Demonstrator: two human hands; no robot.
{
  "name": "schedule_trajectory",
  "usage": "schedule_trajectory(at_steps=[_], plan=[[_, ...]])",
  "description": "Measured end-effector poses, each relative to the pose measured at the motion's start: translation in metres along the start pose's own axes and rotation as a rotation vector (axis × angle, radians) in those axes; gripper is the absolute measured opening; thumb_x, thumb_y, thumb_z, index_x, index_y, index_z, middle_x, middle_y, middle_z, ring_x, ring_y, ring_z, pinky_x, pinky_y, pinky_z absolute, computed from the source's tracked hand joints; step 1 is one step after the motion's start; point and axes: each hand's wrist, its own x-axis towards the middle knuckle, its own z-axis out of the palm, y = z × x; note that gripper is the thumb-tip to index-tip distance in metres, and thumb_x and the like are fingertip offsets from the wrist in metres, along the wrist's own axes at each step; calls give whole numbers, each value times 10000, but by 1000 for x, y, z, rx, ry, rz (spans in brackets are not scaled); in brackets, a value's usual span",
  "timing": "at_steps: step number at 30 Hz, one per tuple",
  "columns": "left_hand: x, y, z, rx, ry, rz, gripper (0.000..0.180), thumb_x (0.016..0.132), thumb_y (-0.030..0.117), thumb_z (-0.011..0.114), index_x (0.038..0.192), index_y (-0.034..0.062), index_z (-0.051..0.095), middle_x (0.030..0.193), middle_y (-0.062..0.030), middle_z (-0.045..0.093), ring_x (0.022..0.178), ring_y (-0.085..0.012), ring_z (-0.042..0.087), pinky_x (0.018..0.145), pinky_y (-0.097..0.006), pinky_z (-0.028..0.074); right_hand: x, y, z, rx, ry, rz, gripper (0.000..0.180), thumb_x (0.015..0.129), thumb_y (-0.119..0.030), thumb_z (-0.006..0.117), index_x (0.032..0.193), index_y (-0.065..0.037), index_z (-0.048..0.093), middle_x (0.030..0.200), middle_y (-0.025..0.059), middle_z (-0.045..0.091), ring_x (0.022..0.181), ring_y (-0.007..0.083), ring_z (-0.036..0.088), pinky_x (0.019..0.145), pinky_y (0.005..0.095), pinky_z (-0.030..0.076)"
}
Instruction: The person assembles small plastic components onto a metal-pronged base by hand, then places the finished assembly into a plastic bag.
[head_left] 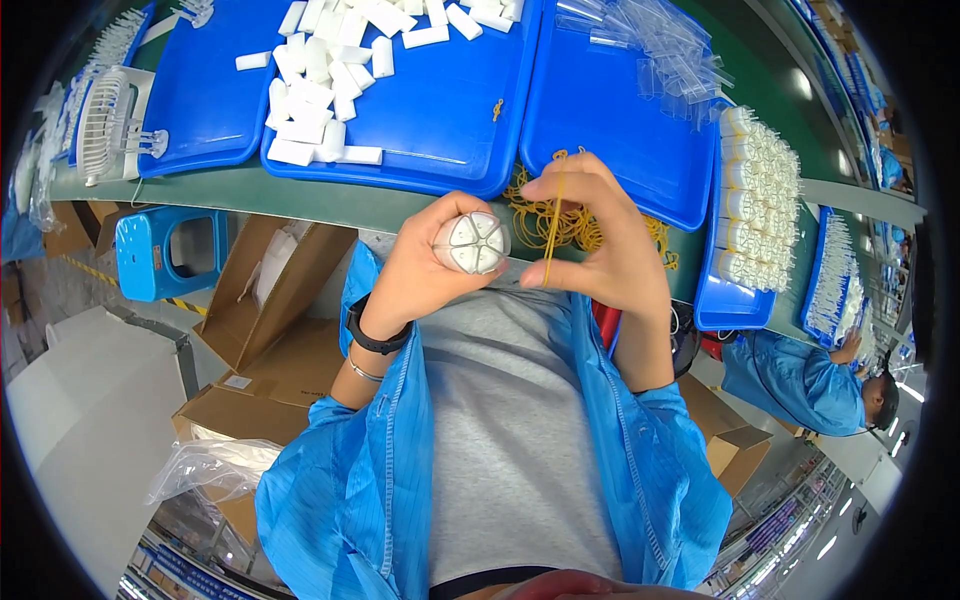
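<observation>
Centrally, two bare hands meet above the near edge of a green counter (300, 200), in front of the person's grey shirt and blue jacket. The left hand (425, 265), with a black band on its wrist, is clenched around a round bundle of white pieces (472, 243), its end face turned toward the camera. Just beside it, the right hand (600, 240) pinches a yellow rubber band (553, 215) and stretches it into a thin upright line between the fingers. Behind the hands, a loose pile of yellow rubber bands (585, 228) lies on the counter. Further back sit blue trays (450, 130): one carries white blocks (320, 80), another clear plastic sleeves (665, 50). At the far right stand finished white bundles (760, 200). A white fan (110, 125) stands at the left.
</observation>
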Motion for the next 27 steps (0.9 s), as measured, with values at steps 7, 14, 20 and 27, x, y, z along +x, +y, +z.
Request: schedule_trajectory(at_steps=[7,14,20,27], plan=[[2,9,10,533,84,0,491,628,74,786,1074,12,589,961,-82,666,868,-213,650,758,-308,499,12,-36,6,-554,-457,-7,471,633,-256,770,1063,-174,596,957,46,538,879,226,523,725,346,381],[1,-5,6,330,67,18,480,655,75,788,1089,10,594,969,-67,663,895,-131,616,793,-282,492,15,-24,9,-682,-485,-89,419,696,-259,737,1043,-140,533,855,44,609,827,218,585,715,340,370],[2,-11,0,47,-40,47,522,688,30,739,1184,16,578,984,-59,656,907,-118,603,809,-276,487,27,-9,4,-373,-478,9,326,692,-259,748,928,-97,593,702,40,585,702,230,556,641,352,411],[3,3,-8,-807,-144,-100,767,721,-40,650,1406,-11,306,746,1,507,461,-9,345,388,-149,261,-1,29,27,69,-34,-263,298,779,-249,671,579,-56,563,539,32,501,654,209,508,607,336,399]])
